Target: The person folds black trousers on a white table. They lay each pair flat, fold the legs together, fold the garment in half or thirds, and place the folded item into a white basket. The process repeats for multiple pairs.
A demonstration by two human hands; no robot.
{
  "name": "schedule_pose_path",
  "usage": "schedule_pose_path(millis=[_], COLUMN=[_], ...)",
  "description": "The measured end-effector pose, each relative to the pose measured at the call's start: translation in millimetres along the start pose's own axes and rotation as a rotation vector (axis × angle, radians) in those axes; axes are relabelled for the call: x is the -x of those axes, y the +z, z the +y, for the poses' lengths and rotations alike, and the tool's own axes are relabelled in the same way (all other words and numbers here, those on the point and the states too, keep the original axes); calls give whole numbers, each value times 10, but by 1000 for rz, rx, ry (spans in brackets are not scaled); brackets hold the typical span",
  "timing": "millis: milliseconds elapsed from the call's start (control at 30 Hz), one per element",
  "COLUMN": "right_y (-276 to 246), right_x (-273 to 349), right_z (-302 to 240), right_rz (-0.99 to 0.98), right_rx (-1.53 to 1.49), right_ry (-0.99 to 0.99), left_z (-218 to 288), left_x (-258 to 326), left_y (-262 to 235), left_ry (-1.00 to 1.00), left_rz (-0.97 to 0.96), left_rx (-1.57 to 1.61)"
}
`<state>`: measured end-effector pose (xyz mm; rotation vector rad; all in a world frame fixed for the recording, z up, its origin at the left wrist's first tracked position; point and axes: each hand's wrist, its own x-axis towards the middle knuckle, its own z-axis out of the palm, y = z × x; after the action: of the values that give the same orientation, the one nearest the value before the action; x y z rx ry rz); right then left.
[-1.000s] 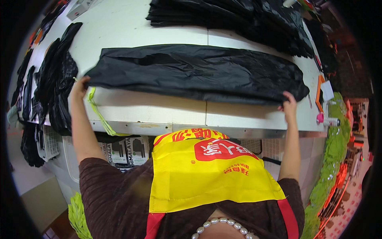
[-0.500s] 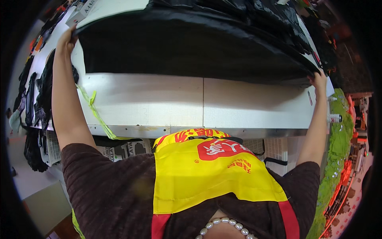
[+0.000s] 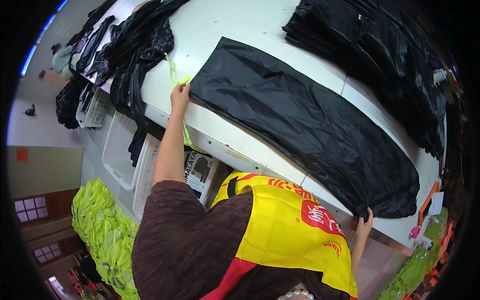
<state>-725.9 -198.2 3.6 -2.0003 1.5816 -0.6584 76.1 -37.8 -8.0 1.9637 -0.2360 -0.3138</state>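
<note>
A long black shiny garment (image 3: 305, 125) lies spread flat along the white table (image 3: 235, 25). My left hand (image 3: 180, 95) pinches its left corner near the table's front edge. At the other end, my right hand (image 3: 365, 222) grips the garment's corner where it hangs slightly over the edge. A yellow-green strap (image 3: 175, 75) lies just beside my left hand. I wear a yellow apron (image 3: 290, 225) over a brown sleeve.
A stack of folded black garments (image 3: 370, 45) sits at the back right of the table. Loose black garments (image 3: 130, 45) pile up at the left end. White plastic baskets (image 3: 120, 145) and a heap of yellow-green fabric (image 3: 100, 225) stand on the floor to the left.
Half a second ago both hands held the black garment lifted and stretched over the table. It has come down and now lies flat, with my hands still on its two ends.
</note>
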Motion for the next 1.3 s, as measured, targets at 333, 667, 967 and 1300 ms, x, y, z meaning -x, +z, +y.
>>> schedule_pose_path(millis=[333,667,967,1300], right_y=[-117,98,-68,-374], right_x=[-75,-89,-1,81], right_z=[-41,1,-373,-809], right_rz=[-244,-254,-167,-711], right_rx=[-346,-461,-34,-339], right_ry=[485,361,334,316], left_z=[-213,-1761,325,95], left_x=[562,860,1650,879], left_y=[-673,-2363,135,221], left_ry=[-89,-222,961,855], left_rz=[207,408,-73,-338], left_rx=[-778,-951,-877,-1301])
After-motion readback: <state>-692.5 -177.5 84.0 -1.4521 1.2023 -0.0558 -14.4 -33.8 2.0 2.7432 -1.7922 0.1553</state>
